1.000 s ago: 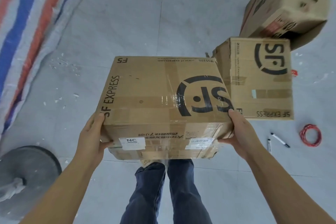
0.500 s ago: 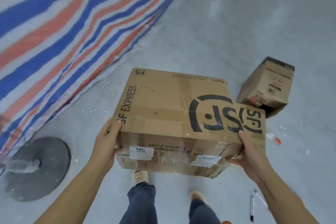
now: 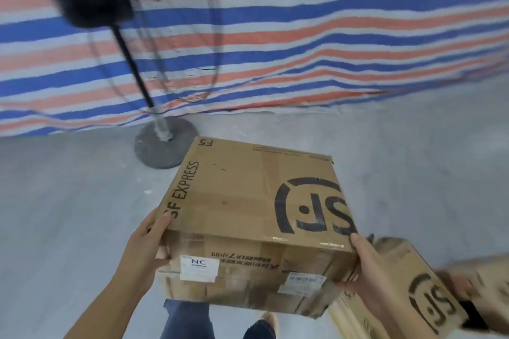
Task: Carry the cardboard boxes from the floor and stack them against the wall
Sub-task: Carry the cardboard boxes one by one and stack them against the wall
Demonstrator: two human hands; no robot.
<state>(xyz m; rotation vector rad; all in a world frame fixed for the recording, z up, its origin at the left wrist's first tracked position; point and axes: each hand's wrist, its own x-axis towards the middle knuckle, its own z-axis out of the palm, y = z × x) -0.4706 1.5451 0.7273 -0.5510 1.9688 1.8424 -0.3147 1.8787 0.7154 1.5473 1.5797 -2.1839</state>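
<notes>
**One head-worn view, looking forward and down**

A single wide-angle camera sits above and behind the hands, close enough that both forearms enter from the bottom edge. It faces ahead over the left hand (image 3: 143,253) and right hand (image 3: 369,270), taking in grey floor beyond them and a striped tarp (image 3: 303,36) farther off, its stripes bowed. No second view overlaps it

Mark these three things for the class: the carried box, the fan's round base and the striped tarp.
carried box (image 3: 248,195): head view, on its flat top face.
fan's round base (image 3: 154,151): head view, on the grey disc left of the pole.
striped tarp (image 3: 330,36): head view, on a stripe mid-sheet.
</notes>
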